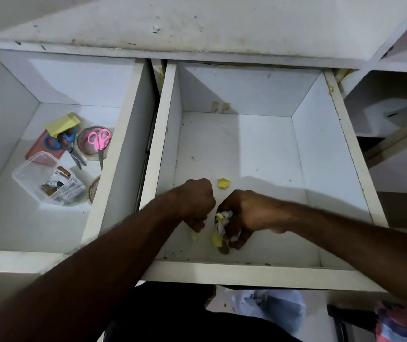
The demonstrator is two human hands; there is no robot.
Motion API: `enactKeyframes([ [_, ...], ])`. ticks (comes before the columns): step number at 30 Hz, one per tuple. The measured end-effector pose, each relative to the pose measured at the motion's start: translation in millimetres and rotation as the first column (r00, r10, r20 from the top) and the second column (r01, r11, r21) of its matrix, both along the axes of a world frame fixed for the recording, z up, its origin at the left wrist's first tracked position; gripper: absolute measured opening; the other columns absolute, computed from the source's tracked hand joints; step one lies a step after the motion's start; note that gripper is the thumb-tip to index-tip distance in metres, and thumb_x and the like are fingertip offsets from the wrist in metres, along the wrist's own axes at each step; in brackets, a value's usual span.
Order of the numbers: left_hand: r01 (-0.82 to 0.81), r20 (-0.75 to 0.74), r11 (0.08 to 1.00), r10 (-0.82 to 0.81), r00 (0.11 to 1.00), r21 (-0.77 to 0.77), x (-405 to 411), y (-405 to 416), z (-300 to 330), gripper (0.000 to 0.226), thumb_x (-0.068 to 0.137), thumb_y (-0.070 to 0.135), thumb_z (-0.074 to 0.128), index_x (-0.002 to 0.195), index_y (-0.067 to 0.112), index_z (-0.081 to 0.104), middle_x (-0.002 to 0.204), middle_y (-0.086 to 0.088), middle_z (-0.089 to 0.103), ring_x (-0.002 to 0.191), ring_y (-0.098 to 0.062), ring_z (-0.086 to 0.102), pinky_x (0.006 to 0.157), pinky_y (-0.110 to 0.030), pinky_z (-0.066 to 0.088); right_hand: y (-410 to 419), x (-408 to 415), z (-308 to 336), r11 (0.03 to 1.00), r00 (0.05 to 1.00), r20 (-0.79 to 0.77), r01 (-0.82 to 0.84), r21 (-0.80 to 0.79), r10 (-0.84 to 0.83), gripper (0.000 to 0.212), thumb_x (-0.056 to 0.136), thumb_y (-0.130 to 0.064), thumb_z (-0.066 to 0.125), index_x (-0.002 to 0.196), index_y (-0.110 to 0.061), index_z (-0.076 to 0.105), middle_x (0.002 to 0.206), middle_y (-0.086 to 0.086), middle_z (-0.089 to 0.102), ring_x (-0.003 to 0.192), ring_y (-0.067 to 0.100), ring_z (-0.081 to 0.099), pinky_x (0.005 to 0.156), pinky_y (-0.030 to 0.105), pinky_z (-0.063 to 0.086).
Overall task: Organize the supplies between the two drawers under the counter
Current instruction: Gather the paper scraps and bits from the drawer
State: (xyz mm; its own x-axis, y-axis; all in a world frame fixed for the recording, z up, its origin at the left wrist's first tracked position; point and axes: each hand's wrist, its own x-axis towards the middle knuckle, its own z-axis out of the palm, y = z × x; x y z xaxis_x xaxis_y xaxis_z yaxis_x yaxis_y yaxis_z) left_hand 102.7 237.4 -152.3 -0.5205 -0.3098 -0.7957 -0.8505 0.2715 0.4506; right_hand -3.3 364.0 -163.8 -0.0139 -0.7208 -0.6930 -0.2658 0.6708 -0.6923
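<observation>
Both white drawers are pulled out under the counter. Low in the right drawer [360,169], my right hand [249,213] grips a wad of crumpled white and yellow paper scraps [221,219]. Beside it my left hand [197,203] is curled, fingertips down near a small yellow scrap [194,236]; what it holds is hidden. Another yellow scrap [216,240] and a coin-like disc [223,250] lie under the right hand. A crumpled yellow ball [223,183] lies just beyond both hands. The left drawer [113,149] holds the sorted supplies.
In the left drawer: a clear plastic box [47,178] of small items, blue scissors [61,141], pink scissors [100,141] on a tape roll [86,144], yellow sticky notes [61,123], a reddish pad [37,151]. A plastic bag [271,307] lies on the floor below.
</observation>
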Motion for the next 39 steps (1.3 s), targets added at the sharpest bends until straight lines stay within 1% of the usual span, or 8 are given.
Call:
enactKeyframes([
  [3,-0.03,-0.091,0.999,0.026,0.996,-0.035,-3,-1,-2,0.021,0.095,0.004,0.047,0.106,-0.002,0.065,0.1,-0.023,0.07,0.083,-0.035,0.073,0.069,-0.048,0.062,-4,-18,18,0.993,0.985,0.131,0.116,0.005,-0.115,0.017,0.083,0.011,0.069,0.1,0.01,0.068,0.085,0.019,0.071,0.079,0.033,0.073,0.076,0.044,0.062],
  [6,0.142,-0.222,0.935,-0.222,0.95,-0.325,-3,-4,-4,0.027,0.089,0.004,0.054,0.113,0.009,0.064,0.11,-0.014,0.066,0.087,-0.025,0.066,0.067,-0.031,0.059,-4,-37,32,0.982,0.975,0.14,0.182,-0.042,-0.175,0.015,0.084,0.013,0.065,0.097,0.005,0.069,0.079,0.012,0.072,0.079,0.034,0.073,0.076,0.042,0.062],
  [12,0.486,-0.07,0.65,-0.637,0.768,-0.584,-26,-9,-10,0.083,0.083,0.029,0.075,0.151,0.024,0.027,0.152,-0.012,0.029,0.132,-0.034,0.041,0.102,-0.044,0.047,-1,-72,35,0.981,0.981,-0.057,0.182,-0.071,-0.186,0.015,0.078,0.009,0.075,0.091,0.003,0.071,0.084,0.021,0.072,0.079,0.035,0.075,0.075,0.045,0.063],
  [17,0.55,0.005,0.459,-0.764,0.645,-0.698,-46,10,-25,0.051,0.089,0.018,0.068,0.134,0.011,0.044,0.128,-0.016,0.044,0.113,-0.033,0.05,0.084,-0.039,0.049,-5,-81,33,0.999,0.956,-0.292,0.012,-0.043,-0.024,0.02,0.07,0.003,0.083,0.086,-0.003,0.072,0.088,0.02,0.074,0.076,0.028,0.076,0.066,0.037,0.064],
  [24,0.633,-0.183,0.607,-0.775,0.604,-0.48,-37,16,-28,0.011,0.086,0.007,0.067,0.097,0.003,0.069,0.102,-0.012,0.066,0.092,-0.024,0.062,0.074,-0.026,0.047,-8,-88,35,1.0,0.952,-0.306,-0.001,-0.023,-0.007,0.022,0.073,0.005,0.079,0.094,0.001,0.072,0.09,0.021,0.075,0.074,0.027,0.077,0.073,0.043,0.064],
  [28,0.793,-0.115,0.519,-0.852,0.511,-0.32,-23,36,-25,0.019,0.085,0.017,0.072,0.101,0.006,0.069,0.11,-0.011,0.064,0.1,-0.025,0.061,0.076,-0.027,0.045,-7,-90,35,0.998,0.955,-0.291,0.057,-0.01,-0.058,0.02,0.075,0.011,0.074,0.094,0.008,0.068,0.09,0.028,0.072,0.073,0.032,0.076,0.075,0.047,0.063],
  [34,0.87,0.017,0.244,-0.961,0.277,-0.429,-20,54,-24,0.046,0.087,0.019,0.071,0.127,0.008,0.053,0.13,-0.017,0.044,0.107,-0.033,0.056,0.082,-0.037,0.047,-7,-87,30,1.0,0.951,-0.307,-0.006,0.027,0.014,0.019,0.076,0.007,0.077,0.091,-0.001,0.071,0.092,0.021,0.074,0.073,0.03,0.076,0.073,0.043,0.064],
  [39,0.843,-0.051,0.328,-0.939,0.34,-0.425,-26,46,-30,0.027,0.087,0.01,0.064,0.112,0.003,0.058,0.117,-0.016,0.053,0.101,-0.032,0.057,0.074,-0.031,0.039,-10,-91,32,1.0,0.949,-0.314,0.011,0.004,-0.009,0.021,0.077,0.01,0.074,0.094,-0.002,0.072,0.093,0.023,0.073,0.071,0.029,0.076,0.071,0.041,0.064],
])
